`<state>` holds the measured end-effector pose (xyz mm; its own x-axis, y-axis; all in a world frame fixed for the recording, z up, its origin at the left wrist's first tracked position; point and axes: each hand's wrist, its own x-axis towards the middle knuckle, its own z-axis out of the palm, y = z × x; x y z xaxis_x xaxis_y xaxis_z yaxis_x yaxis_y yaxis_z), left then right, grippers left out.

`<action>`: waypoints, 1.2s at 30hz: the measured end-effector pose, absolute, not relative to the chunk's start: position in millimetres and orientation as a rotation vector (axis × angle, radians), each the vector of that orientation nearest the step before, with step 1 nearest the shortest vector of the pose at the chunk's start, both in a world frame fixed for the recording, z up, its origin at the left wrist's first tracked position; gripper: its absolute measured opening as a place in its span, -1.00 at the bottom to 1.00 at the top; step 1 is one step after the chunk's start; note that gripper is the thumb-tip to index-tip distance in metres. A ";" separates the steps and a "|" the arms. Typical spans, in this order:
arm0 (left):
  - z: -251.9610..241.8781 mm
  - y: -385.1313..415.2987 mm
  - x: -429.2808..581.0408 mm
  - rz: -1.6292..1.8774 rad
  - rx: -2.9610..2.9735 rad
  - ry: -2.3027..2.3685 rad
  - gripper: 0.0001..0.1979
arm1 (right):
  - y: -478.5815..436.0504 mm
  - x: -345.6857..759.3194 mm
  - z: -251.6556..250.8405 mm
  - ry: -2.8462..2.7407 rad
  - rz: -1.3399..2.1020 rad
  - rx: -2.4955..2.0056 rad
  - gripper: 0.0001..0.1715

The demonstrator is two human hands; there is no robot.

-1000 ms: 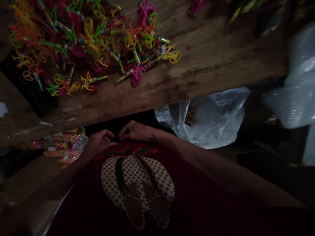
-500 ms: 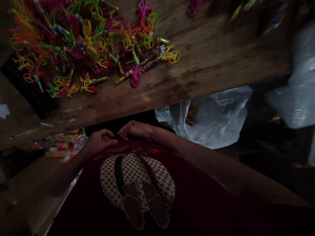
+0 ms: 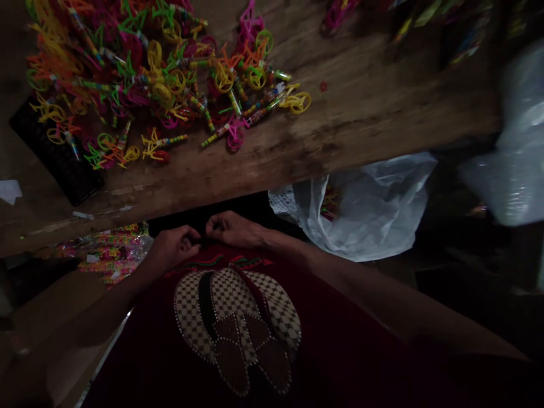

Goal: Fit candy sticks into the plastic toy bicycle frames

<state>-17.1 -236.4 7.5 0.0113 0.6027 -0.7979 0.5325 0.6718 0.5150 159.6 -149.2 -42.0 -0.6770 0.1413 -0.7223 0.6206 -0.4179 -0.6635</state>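
- The left hand and right hand meet fingertip to fingertip in deep shadow, at 12 o'clock of the checked emblem on the dark red shirt.
- Both sets of fingers curl inward. It is too dark to tell whether either grip is clamped on something or only touching the shirt's hem.
- The hands sit just below the near edge of the wooden desk, which hides whatever lies beyond them.
- A heap of bright plastic toys lies on the desk at 11 o'clock from the hands, cut off by the top edge.
- The desk is bare at 1 o'clock.
- A white plastic bag sits at 3 o'clock, close beside the right forearm, its contents mostly hidden.
- Packed toys lie at 9 o'clock, near the left wrist.
- A blurred clear bag is cut off at the right edge.
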 end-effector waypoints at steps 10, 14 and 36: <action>15.4 -215.8 -3.8 -0.389 1.358 1.621 -0.84 | -148.2 158.4 -41.0 1.497 -2.193 1.057 -0.91; 16.0 -221.2 -0.6 -0.374 1.428 1.695 -0.91 | -147.6 161.9 -35.5 1.577 -2.144 1.073 -0.90; -6.1 -251.8 -9.6 0.458 0.547 1.902 -0.80 | -155.5 150.9 -24.3 2.258 -1.791 0.737 -0.59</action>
<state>-9.6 -251.8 -6.1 -0.3395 0.5661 -0.7512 0.1621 0.8219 0.5461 150.9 -155.5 -24.3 -0.8643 0.2737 -0.4220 0.4732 0.1580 -0.8667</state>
